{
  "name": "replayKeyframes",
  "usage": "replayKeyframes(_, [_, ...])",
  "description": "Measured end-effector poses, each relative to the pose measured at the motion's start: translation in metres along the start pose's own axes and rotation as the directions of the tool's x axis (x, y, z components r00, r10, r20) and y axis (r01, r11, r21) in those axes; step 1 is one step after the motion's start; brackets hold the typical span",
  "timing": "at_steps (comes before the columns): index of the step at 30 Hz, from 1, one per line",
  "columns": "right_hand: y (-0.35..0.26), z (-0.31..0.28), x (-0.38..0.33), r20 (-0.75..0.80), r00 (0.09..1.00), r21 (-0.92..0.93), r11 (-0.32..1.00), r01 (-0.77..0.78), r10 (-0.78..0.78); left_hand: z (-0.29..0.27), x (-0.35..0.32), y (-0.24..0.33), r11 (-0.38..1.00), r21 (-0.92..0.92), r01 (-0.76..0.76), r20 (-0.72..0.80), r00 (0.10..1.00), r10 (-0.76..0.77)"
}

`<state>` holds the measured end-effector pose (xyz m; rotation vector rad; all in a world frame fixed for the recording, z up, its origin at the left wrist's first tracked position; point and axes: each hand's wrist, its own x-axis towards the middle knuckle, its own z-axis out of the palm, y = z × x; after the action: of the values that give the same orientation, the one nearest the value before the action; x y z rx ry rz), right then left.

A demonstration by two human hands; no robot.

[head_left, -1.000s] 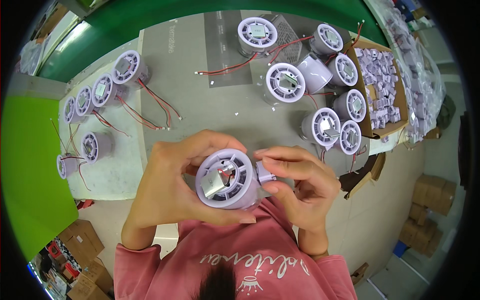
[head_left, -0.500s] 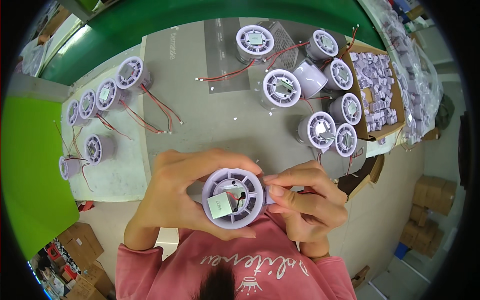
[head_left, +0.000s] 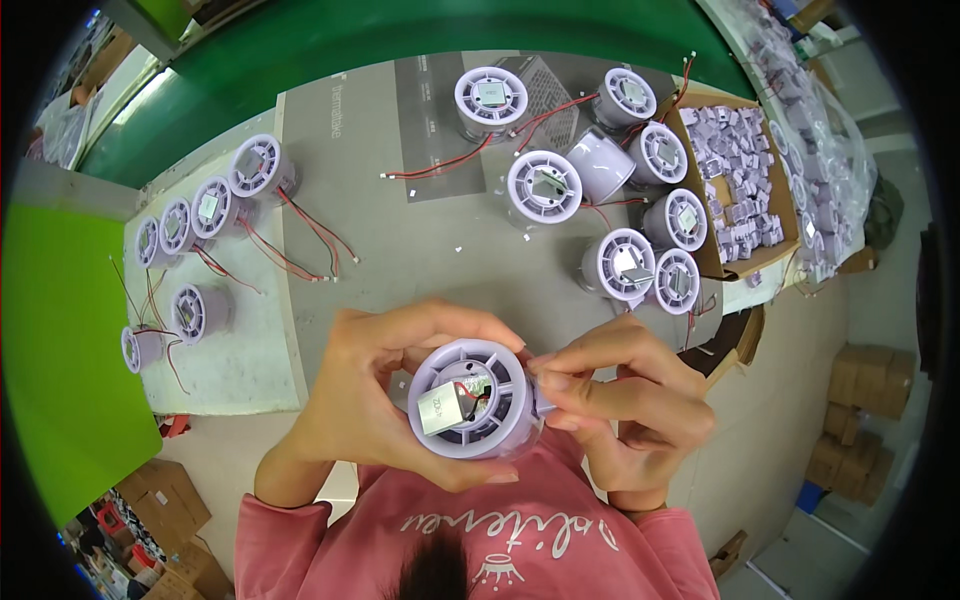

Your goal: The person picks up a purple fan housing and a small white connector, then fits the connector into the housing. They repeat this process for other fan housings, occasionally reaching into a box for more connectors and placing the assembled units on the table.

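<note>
My left hand (head_left: pixel 362 378) is wrapped around a round lilac plastic housing (head_left: pixel 518 402), held above the table's near edge. Its spoked, open end is turned up. Inside lies a loosely tilted, pale square block (head_left: pixel 441 409) with marks on it, beside short red and black wires (head_left: pixel 481 398). At the housing's right side, my right hand (head_left: pixel 632 398) pinches a small lilac piece (head_left: pixel 544 396) with thumb and fingertips, right against the wall. Most of that piece is hidden by the fingers, so whether it is attached cannot be made out.
Similar housings with red and black leads stand on the grey table (head_left: pixel 400 240), in a left group (head_left: pixel 211 206) and a right group (head_left: pixel 545 187). At the right, a cardboard box (head_left: pixel 735 266) holds many small lilac parts. More parts in clear plastic (head_left: pixel 840 185) lie beyond it.
The housing has tilted, showing more of its right side wall. My right hand has shifted slightly rightward, its fingertips still at the housing. The whole view has moved a little.
</note>
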<state>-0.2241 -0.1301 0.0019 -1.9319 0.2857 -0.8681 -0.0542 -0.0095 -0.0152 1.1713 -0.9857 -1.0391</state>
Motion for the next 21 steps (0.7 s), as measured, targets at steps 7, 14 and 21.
replayKeyframes(7, [0.005,0.001,-0.005,0.002,1.000,-0.025,1.000,-0.004,0.004,0.000,0.001,-0.003,0.999,-0.032,-0.003,0.000,1.000,0.003])
replayKeyframes(14, [0.003,0.005,-0.006,-0.091,0.995,-0.043,0.998,-0.056,0.052,0.009,0.002,0.000,0.999,-0.007,-0.033,-0.063,0.998,0.033])
replayKeyframes(21, [0.001,-0.002,-0.006,-0.061,0.998,0.036,0.999,0.012,-0.009,0.007,0.006,0.010,0.986,0.128,-0.103,-0.010,0.994,0.105])
